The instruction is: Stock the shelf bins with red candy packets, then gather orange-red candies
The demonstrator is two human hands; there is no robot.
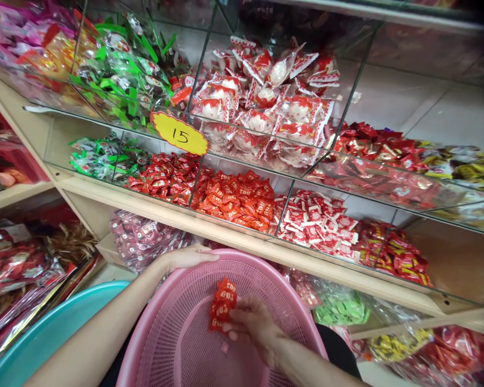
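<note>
A pink plastic basket (282, 290) with mesh sides stands before me, below the shelves. My left hand (191, 257) grips its far left rim. Inside the basket's opening, my right hand (252, 322) holds a small bunch of red wrapped candies (222, 309) with pale lettering, pinched at the fingertips. A tiny pale pink piece (225, 348) shows below them, near the basket floor. Similar orange-red candies (236, 199) fill a clear-fronted compartment just beyond the rim.
Neighbouring compartments hold red-and-white candies (317, 223), green-wrapped sweets (125, 75) and larger red-and-white packets (266, 107). A yellow price tag (179, 133) reads 15. The wooden shelf edge (246, 252) runs behind the basket. A teal tub (64, 322) stands left; bagged stock (341, 306) lies below.
</note>
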